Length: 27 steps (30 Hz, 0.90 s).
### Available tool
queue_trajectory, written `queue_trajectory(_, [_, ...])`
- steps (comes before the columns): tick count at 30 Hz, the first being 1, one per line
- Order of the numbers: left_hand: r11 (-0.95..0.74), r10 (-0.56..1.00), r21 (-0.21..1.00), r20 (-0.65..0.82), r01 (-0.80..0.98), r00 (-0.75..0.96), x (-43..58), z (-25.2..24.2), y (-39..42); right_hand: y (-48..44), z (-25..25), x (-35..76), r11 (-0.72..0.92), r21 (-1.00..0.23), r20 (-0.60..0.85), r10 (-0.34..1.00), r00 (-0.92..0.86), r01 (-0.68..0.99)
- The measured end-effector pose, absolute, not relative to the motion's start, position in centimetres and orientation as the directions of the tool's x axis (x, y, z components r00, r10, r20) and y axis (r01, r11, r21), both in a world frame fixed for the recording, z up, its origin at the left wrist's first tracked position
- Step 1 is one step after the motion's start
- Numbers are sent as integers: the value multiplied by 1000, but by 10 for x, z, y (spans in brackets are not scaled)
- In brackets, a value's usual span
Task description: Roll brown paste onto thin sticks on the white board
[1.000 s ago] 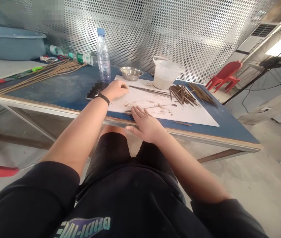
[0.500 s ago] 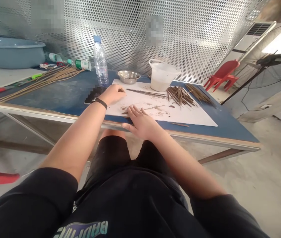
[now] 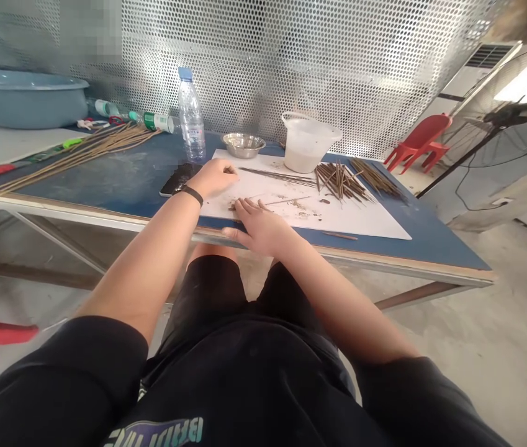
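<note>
My left hand [image 3: 216,177], with a dark wristband, rests at the left edge of a white board [image 3: 375,220]. Its fingers are curled and pressed together; what they hold, if anything, is hidden. My right hand [image 3: 263,227] lies palm down at the board's front edge, fingers stretched forward and thumb out to the left. Brown crumbs [image 3: 297,203] and a thin stick [image 3: 286,200] lie just beyond its fingers. Several long thin dark sticks [image 3: 282,176] extend to the right of my left hand. A pile of brown sticks [image 3: 343,181] sits farther right.
Behind the board stand a steel bowl [image 3: 243,146], a white bucket [image 3: 307,146] and a water bottle [image 3: 192,118]. A phone [image 3: 177,180] lies beside my left wrist. More sticks [image 3: 377,177] lie at right. Long canes [image 3: 81,155] and a blue basin [image 3: 25,99] occupy the left.
My right hand has slid slightly left and away from me along the board's front edge, still flat. My left hand stays in place. The view has shifted a little.
</note>
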State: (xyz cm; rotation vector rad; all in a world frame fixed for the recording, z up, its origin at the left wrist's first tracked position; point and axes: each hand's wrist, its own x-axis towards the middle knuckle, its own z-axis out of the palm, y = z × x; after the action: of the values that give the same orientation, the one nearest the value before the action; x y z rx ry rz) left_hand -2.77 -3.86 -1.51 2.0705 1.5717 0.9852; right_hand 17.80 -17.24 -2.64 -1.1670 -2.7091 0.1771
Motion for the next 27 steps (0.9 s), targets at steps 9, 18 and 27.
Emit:
queue_trajectory(9, [-313,943,635,297,707,151,-28,-18,-36,-193,-32,194,725,-204,147,687,-712,658])
queue_trajectory(18, [-316,943,653,298,688,150,-28,-16,-36,-167,-24,169,697,-182,122,716,-687,694])
queue_trajectory(27, [-310,944,637,296,706,148,-29,-18,-33,-193,-32,192,735,-181,143,677,-722,653])
